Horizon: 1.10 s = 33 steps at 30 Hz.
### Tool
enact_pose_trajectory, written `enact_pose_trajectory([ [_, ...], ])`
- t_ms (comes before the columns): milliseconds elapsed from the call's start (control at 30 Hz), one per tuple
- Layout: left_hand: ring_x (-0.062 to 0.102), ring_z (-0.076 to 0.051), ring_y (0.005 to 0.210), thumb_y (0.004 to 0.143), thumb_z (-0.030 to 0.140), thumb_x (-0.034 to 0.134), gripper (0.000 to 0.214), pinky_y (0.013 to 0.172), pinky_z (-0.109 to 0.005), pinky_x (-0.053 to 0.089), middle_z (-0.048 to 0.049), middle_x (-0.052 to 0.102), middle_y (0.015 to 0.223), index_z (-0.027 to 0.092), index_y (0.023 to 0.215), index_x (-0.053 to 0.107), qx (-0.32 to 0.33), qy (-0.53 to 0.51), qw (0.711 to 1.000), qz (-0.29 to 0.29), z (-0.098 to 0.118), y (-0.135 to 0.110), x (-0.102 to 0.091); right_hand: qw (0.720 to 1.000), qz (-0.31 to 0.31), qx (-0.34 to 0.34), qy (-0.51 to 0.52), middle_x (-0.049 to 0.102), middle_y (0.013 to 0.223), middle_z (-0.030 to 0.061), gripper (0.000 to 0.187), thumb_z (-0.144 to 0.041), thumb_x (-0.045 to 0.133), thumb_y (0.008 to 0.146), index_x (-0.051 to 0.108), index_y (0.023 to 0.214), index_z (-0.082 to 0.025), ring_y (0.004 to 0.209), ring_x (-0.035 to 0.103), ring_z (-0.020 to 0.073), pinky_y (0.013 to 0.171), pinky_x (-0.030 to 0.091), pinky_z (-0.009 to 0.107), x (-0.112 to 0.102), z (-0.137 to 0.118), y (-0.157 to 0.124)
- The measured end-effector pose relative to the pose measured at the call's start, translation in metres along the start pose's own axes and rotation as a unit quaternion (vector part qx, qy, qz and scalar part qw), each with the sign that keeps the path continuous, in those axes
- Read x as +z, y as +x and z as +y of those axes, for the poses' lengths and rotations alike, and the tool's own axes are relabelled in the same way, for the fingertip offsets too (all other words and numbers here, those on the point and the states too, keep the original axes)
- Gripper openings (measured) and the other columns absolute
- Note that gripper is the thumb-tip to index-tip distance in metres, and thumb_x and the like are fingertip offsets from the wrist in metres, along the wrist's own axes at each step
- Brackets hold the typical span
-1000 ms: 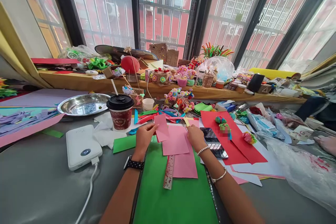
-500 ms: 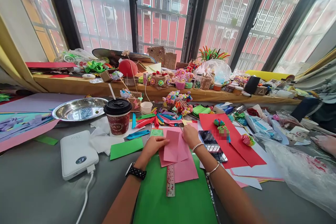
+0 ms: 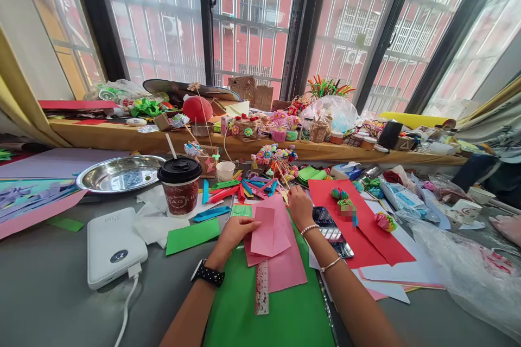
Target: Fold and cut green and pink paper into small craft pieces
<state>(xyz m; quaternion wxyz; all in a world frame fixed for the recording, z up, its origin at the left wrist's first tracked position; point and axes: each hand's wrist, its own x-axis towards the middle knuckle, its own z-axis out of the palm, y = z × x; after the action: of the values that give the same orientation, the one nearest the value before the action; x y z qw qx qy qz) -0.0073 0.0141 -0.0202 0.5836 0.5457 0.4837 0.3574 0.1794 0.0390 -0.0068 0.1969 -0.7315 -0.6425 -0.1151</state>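
Note:
My left hand [image 3: 239, 231] pinches the left edge of a small pink paper piece [image 3: 262, 232] between thumb and fingers. That piece overlaps other pink sheets [image 3: 287, 268] lying on a green board or folder [image 3: 240, 309]. A clear printed ruler [image 3: 262, 288] pokes out below the small piece. My right hand [image 3: 300, 206] is at the upper right edge of the pink sheets, its fingers curled and mostly turned away from view. What it holds, if anything, is hidden. A pale yellow strip [image 3: 285, 195] shows just beside its fingertips.
A phone [image 3: 331, 232] lies on red paper [image 3: 366, 238] beside my right forearm. Left of the board are a green paper piece [image 3: 192, 236], a lidded cup [image 3: 180, 195], a white power bank [image 3: 116, 249] with cable, and a metal tray [image 3: 93, 187]. Folded colored strips [image 3: 222, 195] lie behind.
My right hand has shifted slightly right, away from the pink papers. My left hand still pinches the small pink piece. The view has moved a little.

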Motion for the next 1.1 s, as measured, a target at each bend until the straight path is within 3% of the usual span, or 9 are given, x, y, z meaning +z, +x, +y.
enact_pose_trajectory([
  [367, 0.054, -0.013, 0.054, 0.044, 0.036, 0.071, 0.031, 0.053, -0.022, 0.041, -0.0012, 0.061, 0.056, 0.012, 0.061, 0.064, -0.034, -0.029, 0.999, 0.011, 0.009, -0.006, 0.002, 0.992, -0.023, 0.037, 0.121, 0.061, 0.078, 0.0085, 0.015, -0.021, 0.040, 0.080, 0.053, 0.078, -0.014, 0.076, 0.056, 0.0173, 0.059, 0.035, 0.023, -0.001, 0.015, 0.007],
  [500, 0.056, -0.012, 0.056, 0.044, 0.035, 0.072, 0.032, 0.056, -0.021, 0.042, -0.0019, 0.063, 0.062, 0.013, 0.067, 0.064, -0.047, -0.077, 0.996, 0.024, 0.014, -0.010, 0.002, 0.978, -0.033, 0.038, 0.203, 0.062, 0.071, 0.0072, 0.018, -0.022, 0.039, 0.079, 0.053, 0.074, -0.013, 0.067, 0.057, 0.0154, 0.056, 0.037, 0.022, -0.007, 0.015, -0.002],
  [600, 0.058, -0.012, 0.063, 0.048, 0.032, 0.071, 0.031, 0.060, -0.021, 0.043, -0.0040, 0.065, 0.071, 0.013, 0.071, 0.065, -0.020, -0.128, 0.991, 0.016, 0.015, -0.011, 0.001, 0.960, -0.057, 0.008, 0.275, 0.061, 0.064, 0.0021, 0.020, -0.027, 0.037, 0.079, 0.052, 0.072, -0.015, 0.054, 0.055, 0.0110, 0.049, 0.038, 0.020, -0.016, 0.006, -0.018],
  [633, 0.058, -0.012, 0.067, 0.049, 0.032, 0.071, 0.030, 0.062, -0.021, 0.043, -0.0047, 0.065, 0.075, 0.013, 0.072, 0.065, -0.006, -0.147, 0.989, 0.006, 0.015, -0.011, 0.001, 0.949, -0.068, -0.004, 0.306, 0.060, 0.061, 0.0006, 0.020, -0.028, 0.036, 0.079, 0.051, 0.073, -0.015, 0.050, 0.054, 0.0097, 0.046, 0.038, 0.019, -0.020, 0.002, -0.025],
  [700, 0.058, -0.013, 0.072, 0.053, 0.031, 0.069, 0.027, 0.066, -0.021, 0.043, -0.0057, 0.066, 0.081, 0.014, 0.073, 0.065, 0.021, -0.182, 0.983, -0.016, 0.017, -0.012, 0.001, 0.885, -0.109, -0.019, 0.452, 0.056, 0.057, -0.0007, 0.019, -0.032, 0.040, 0.076, 0.049, 0.072, -0.015, 0.045, 0.050, 0.0088, 0.041, 0.036, 0.018, -0.024, -0.006, -0.037],
  [767, 0.059, -0.013, 0.074, 0.055, 0.032, 0.068, 0.026, 0.068, -0.021, 0.044, -0.0064, 0.066, 0.082, 0.014, 0.074, 0.065, 0.039, -0.204, 0.978, -0.029, 0.018, -0.013, 0.001, 0.833, -0.146, -0.033, 0.533, 0.052, 0.053, -0.0029, 0.018, -0.034, 0.044, 0.073, 0.047, 0.070, -0.016, 0.041, 0.046, 0.0077, 0.038, 0.034, 0.018, -0.027, -0.013, -0.048],
  [967, 0.059, -0.017, 0.073, 0.054, 0.030, 0.069, 0.029, 0.070, -0.025, 0.045, -0.0069, 0.066, 0.080, 0.012, 0.076, 0.065, 0.050, -0.219, 0.974, -0.037, 0.023, -0.016, 0.005, 0.742, -0.260, -0.008, 0.618, 0.044, 0.050, -0.0067, 0.014, -0.031, 0.048, 0.067, 0.048, 0.065, -0.016, 0.039, 0.036, 0.0045, 0.038, 0.029, 0.017, -0.031, -0.021, -0.062],
  [1100, 0.059, -0.013, 0.066, 0.054, 0.027, 0.069, 0.023, 0.067, -0.022, 0.045, -0.0046, 0.067, 0.074, 0.013, 0.073, 0.066, 0.042, -0.231, 0.971, -0.055, 0.023, -0.017, 0.007, 0.669, -0.328, 0.031, 0.666, 0.042, 0.046, -0.0072, 0.021, -0.036, 0.050, 0.067, 0.047, 0.060, -0.016, 0.037, 0.033, 0.0033, 0.039, 0.025, 0.016, -0.030, -0.019, -0.064],
])
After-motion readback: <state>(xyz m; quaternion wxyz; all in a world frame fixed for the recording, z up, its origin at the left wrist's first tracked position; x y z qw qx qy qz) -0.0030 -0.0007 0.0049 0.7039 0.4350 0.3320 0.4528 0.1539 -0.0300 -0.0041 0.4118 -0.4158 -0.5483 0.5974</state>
